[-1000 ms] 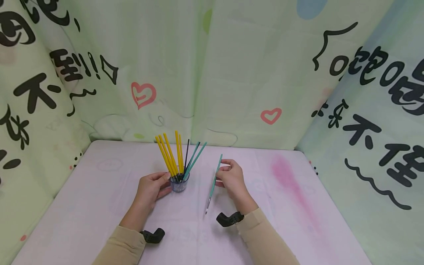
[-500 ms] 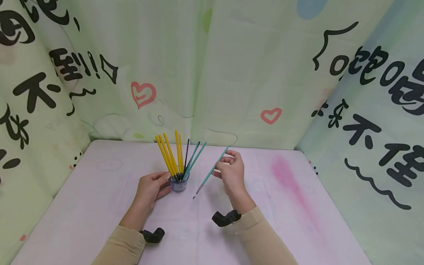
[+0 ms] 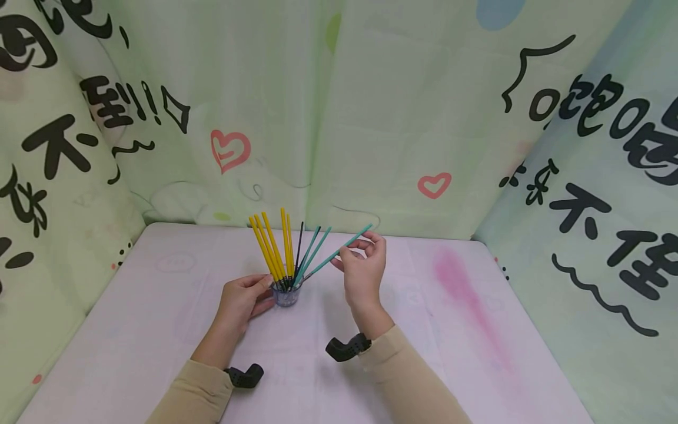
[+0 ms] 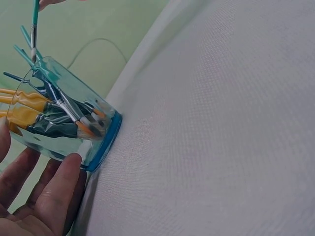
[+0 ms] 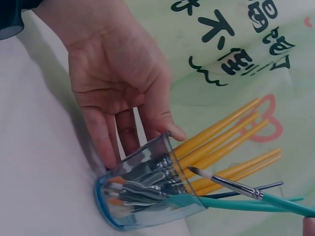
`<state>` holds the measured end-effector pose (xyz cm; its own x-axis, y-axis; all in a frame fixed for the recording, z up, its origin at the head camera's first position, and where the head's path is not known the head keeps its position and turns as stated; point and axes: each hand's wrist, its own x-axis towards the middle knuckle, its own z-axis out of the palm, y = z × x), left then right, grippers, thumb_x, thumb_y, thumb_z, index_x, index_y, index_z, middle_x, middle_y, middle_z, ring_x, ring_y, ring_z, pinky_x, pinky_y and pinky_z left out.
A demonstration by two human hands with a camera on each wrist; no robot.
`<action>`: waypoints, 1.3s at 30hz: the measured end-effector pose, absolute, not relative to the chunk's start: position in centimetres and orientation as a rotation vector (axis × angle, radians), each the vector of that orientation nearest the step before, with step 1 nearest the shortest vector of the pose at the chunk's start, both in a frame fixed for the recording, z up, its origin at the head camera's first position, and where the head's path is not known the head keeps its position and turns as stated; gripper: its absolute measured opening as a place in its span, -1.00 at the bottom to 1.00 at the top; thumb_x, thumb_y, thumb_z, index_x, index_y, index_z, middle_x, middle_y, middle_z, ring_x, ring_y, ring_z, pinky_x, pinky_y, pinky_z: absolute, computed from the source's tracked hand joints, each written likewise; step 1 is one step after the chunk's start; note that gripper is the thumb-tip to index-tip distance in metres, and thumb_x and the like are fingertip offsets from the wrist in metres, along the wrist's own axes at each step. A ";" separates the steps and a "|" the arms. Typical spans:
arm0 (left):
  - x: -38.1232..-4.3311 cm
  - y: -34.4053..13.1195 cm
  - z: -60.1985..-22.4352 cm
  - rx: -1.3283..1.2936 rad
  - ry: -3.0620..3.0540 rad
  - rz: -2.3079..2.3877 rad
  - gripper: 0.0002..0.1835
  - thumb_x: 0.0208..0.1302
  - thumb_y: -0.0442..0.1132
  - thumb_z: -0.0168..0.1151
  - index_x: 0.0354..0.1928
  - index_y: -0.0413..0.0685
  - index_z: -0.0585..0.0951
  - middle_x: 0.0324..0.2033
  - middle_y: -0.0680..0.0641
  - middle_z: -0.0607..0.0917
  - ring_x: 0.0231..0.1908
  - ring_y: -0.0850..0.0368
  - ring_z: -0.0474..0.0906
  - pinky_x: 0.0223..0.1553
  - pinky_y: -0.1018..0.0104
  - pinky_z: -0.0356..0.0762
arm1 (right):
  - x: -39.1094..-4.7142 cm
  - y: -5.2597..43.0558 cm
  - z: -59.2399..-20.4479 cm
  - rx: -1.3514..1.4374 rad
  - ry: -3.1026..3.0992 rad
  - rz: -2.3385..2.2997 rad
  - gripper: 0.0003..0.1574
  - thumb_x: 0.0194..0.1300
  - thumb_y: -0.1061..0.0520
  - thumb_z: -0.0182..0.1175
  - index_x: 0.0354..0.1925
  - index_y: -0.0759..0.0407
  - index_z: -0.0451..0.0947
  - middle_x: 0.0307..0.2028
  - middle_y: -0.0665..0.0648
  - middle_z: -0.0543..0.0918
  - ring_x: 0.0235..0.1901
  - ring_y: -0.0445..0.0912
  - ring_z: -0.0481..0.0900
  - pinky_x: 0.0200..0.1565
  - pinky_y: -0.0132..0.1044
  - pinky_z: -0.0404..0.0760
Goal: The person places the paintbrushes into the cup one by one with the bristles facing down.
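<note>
A clear plastic cup (image 3: 286, 298) with a blue base stands upright on the table, holding several yellow-handled paintbrushes (image 3: 263, 244), a dark one and teal ones, bristles down. My left hand (image 3: 246, 299) steadies the cup from the left, its thumb up at the rim and the fingers along the side. Between the thumb and fingers of my right hand (image 3: 364, 274) is a teal paintbrush (image 3: 341, 248), slanting down to the left. Its pale bristle tip (image 5: 197, 172) is right at the cup's mouth, as the right wrist view shows.
A white-pink cloth covers the table (image 3: 175, 330), with a pink smear (image 3: 466, 288) on the right. Pale green curtains (image 3: 365, 118) with black lettering and hearts hang behind and on both sides. Each wrist wears a black camera (image 3: 246, 377).
My right hand has moved left and slightly up, tilting the teal paintbrush flatter and carrying its tip from over the table to the cup's mouth. The left hand and cup stay put.
</note>
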<state>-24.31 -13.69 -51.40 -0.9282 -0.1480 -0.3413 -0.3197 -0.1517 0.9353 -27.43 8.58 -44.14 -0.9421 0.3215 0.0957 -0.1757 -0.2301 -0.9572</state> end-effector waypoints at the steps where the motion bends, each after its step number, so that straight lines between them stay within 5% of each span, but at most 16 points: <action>1: -24.3 -13.7 -51.4 -0.545 1.967 2.234 -0.58 0.51 -0.13 0.39 0.25 -0.25 0.71 0.12 -0.23 0.75 -0.11 0.12 0.77 -0.01 0.17 0.86 | -27.5 8.4 -44.2 -0.156 -1.715 2.226 -0.35 0.32 0.50 0.22 0.25 0.10 0.32 -0.15 0.10 0.50 -0.36 -0.10 0.62 -0.32 -0.27 0.87; 21: -24.3 -13.9 -51.3 -0.554 1.953 2.235 -0.56 0.52 -0.11 0.39 0.27 -0.25 0.70 0.13 -0.22 0.75 -0.10 0.12 0.76 0.02 0.15 0.85 | -27.3 6.3 -46.7 -0.017 -1.876 2.172 -0.36 0.34 0.48 0.24 0.29 0.16 0.34 -0.13 0.12 0.53 -0.30 -0.09 0.64 -0.24 -0.20 0.90; 29: -24.2 -13.6 -51.1 -0.563 1.987 2.203 -0.58 0.53 -0.11 0.38 0.25 -0.23 0.71 0.18 -0.25 0.73 -0.09 0.13 0.75 0.01 0.17 0.86 | -26.9 6.0 -47.4 -0.019 -1.921 2.196 -0.36 0.36 0.48 0.26 0.31 0.23 0.32 -0.15 0.13 0.52 -0.29 -0.07 0.65 -0.19 0.03 0.91; 39: -24.2 -13.4 -50.8 -0.546 2.050 2.164 -0.59 0.55 -0.13 0.34 0.27 -0.25 0.70 0.20 -0.29 0.70 -0.05 0.05 0.74 0.02 0.13 0.86 | -25.9 6.1 -48.8 -0.039 -2.077 2.168 -0.47 0.35 0.47 0.30 0.18 0.15 0.45 -0.11 0.20 0.58 -0.26 -0.08 0.68 -0.31 -0.18 0.90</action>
<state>-24.19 -13.45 -50.83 -0.9290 -0.1636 -0.3320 -0.3227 -0.0814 0.9430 -25.95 6.06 -48.77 -0.9900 0.1179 0.0775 -0.0825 -0.0381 -0.9959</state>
